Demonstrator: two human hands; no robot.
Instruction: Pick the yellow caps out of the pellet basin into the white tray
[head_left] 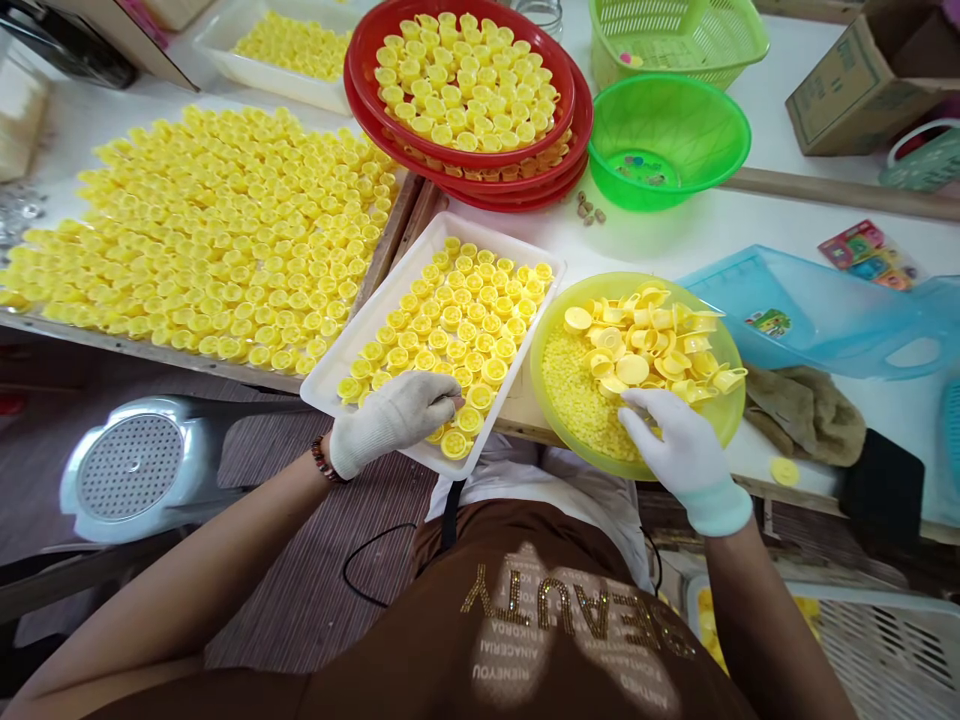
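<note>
My left hand (405,415), in a white knit glove, is over the near end of a white tray (328,385). Its fingers are curled together, and whatever they may hold is hidden. Rows of small yellow plastic cups (450,318) stand in that tray. On the right, my gloved right hand (671,440) reaches into a yellow-green bowl (731,425), its fingers apart at the border between two heaps. One heap is of small yellow pellets (574,390); the other is of loose yellow plastic cups (660,340), some lying on their sides. I see nothing held in it.
Many yellow cups (225,230) cover the left table. Stacked red trays (469,150) with more cups stand behind, beside a green bowl (667,140) and green basket (675,40). A blue plastic tray (825,310), brown cloth (810,410) and cardboard box (847,95) are right.
</note>
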